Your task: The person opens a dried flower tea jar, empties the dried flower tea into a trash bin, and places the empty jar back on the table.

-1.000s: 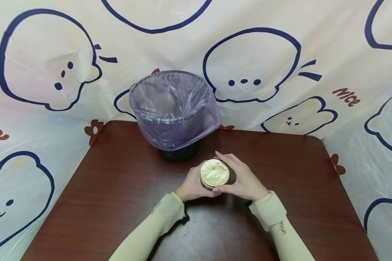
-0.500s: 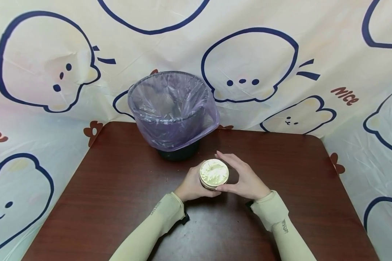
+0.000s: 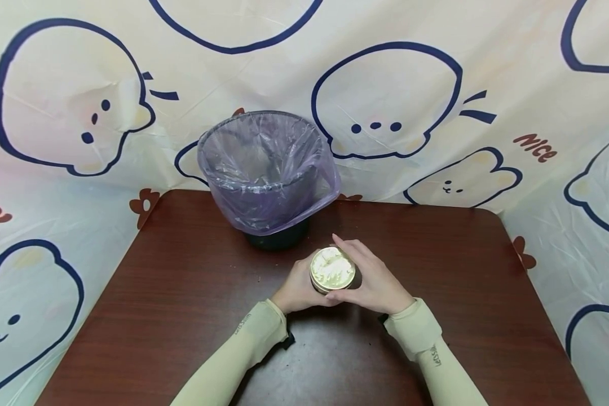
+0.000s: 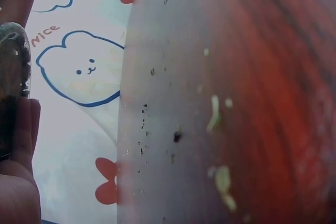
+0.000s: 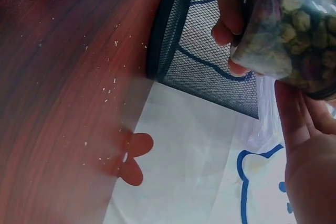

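Note:
A clear jar of dried flower buds is held over the table, its shiny gold lid facing up in the head view. My left hand grips the jar's body from the left. From the right, my right hand curves thumb and fingers round the lid. The right wrist view has the jar between both hands, with buds visible through its wall. Only a dark edge of the jar enters the left wrist view, with fingers against it.
Behind the hands, toward the left, stands a dark mesh bin lined with a purple plastic bag. Small pale and dark crumbs lie on the brown table. A cartoon-print cloth hangs round the table.
My right hand drew slightly right off the lid, then came back round it with its thumb farther left. The glare on the lid has shifted. My left hand stays nearly still.

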The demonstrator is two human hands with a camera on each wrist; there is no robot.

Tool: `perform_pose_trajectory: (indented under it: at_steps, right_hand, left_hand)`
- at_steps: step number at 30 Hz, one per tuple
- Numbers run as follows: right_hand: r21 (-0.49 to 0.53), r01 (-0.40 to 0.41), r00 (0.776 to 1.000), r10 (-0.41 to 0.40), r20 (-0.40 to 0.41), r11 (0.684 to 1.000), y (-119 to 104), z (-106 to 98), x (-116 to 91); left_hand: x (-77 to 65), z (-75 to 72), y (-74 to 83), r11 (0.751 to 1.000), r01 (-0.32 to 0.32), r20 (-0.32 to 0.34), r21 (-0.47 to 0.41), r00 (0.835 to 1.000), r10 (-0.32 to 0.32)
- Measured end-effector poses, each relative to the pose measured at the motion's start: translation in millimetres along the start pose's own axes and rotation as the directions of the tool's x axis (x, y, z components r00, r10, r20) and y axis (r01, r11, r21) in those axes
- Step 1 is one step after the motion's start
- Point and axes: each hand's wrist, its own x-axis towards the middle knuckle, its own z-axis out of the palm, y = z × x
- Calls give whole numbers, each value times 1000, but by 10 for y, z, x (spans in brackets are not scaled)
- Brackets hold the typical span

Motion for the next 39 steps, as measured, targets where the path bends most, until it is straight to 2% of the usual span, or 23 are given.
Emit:
perform_pose_trajectory:
  at_steps: [9,18,23,30,39]
  right_hand:
    - [84,-29,999,28,15,996,88,-87,-28]
    - [103,-40,999,36,34,994,71,-103,-36]
    - [74,-17,1000,15,16,997,-47,-59,-9]
    - [-29,-12,1000,11,-28,999,-98,25,11]
    - [-4,-10,1000,9,-14,1000,-46,-5,0]
  left_hand:
    - [20,8,19,1000,-12,-8,-22,1000,11]
    - [8,10,6,999,-4,-2,-49,1000,4]
    - [1,12,-4,1000,-1,1,-31,1000,1]
    - [-12,21,-9,1000,7,10,5,1000,-7]
    - [-7,20,-3,1000,7,8,-31,1000,-7]
